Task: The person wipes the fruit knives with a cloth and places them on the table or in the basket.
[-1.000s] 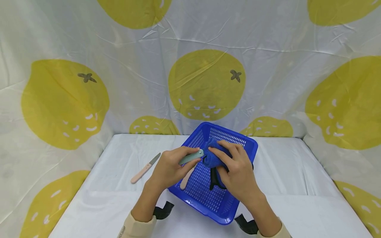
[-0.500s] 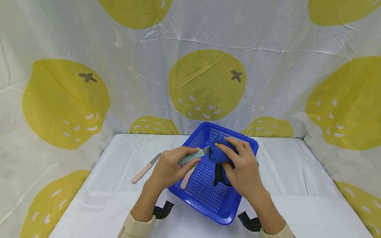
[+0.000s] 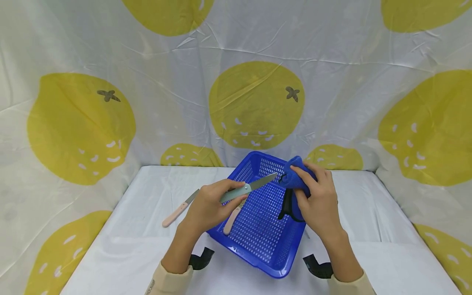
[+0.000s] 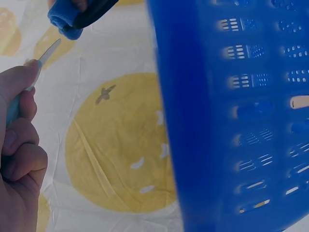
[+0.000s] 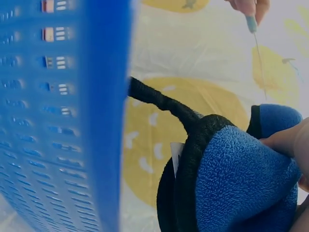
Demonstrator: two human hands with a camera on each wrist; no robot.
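A knife [image 3: 263,181] with a light green handle is gripped in my left hand [image 3: 211,205], its bare blade pointing up and to the right over the basket. My right hand [image 3: 320,198] holds a bunched blue cloth [image 3: 295,174] with black edging just beyond the blade tip. In the right wrist view the terry cloth [image 5: 241,169] hangs in folds under the fingers, and a thin gap separates it from the knife. Below both hands stands a blue plastic basket [image 3: 254,266], with a pink-handled knife [image 3: 231,221] inside it at the left.
Another pink-handled knife [image 3: 177,214] lies on the white-covered table [image 3: 132,229], left of the basket. Behind hangs a white curtain [image 3: 177,102] printed with lemons. Black straps [image 3: 202,259] show near both wrists.
My right hand has moved right and up with the cloth, sliding it off the knife blade, which is now fully bare. My left hand has stayed nearly still.
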